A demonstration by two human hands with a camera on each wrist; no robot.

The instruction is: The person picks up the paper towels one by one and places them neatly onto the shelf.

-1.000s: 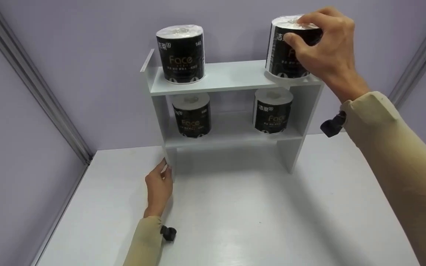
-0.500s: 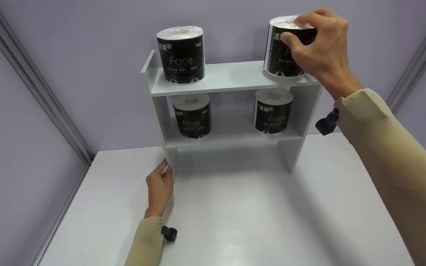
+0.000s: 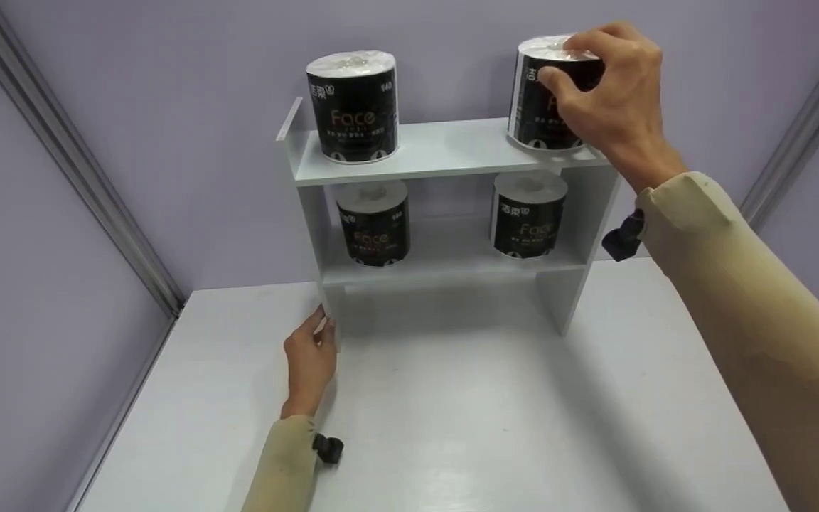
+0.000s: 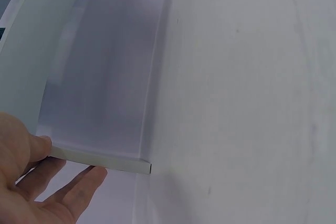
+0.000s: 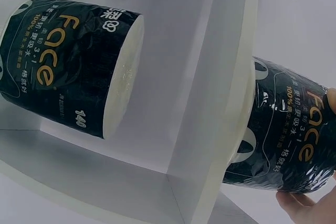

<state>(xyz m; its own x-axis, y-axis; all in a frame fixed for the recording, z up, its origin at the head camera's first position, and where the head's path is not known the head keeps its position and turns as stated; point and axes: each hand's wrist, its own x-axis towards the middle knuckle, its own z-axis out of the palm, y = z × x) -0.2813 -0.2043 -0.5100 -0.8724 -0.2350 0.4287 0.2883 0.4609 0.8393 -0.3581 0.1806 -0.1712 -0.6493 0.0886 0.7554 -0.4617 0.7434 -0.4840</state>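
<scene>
My right hand grips a black-wrapped toilet roll with white ends, thumb on its front and fingers over the top. That roll is upright at the right end of the white shelf's top board. In the right wrist view the gripped roll's base meets the board, and fingertips show at its far end. Low on the left, my left hand pinches the shelf's left side panel. The left wrist view has the thumb on one face of the panel and fingers on the other.
Another toilet roll stands at the top board's left end, beside a raised side edge. Below, the middle board carries a left roll and a right roll. The shelf stands on a white table against a pale wall.
The right hand and its toilet roll have shifted slightly left, with a small dip lately. The left hand keeps its hold on the panel, and the head view has drifted a little.
</scene>
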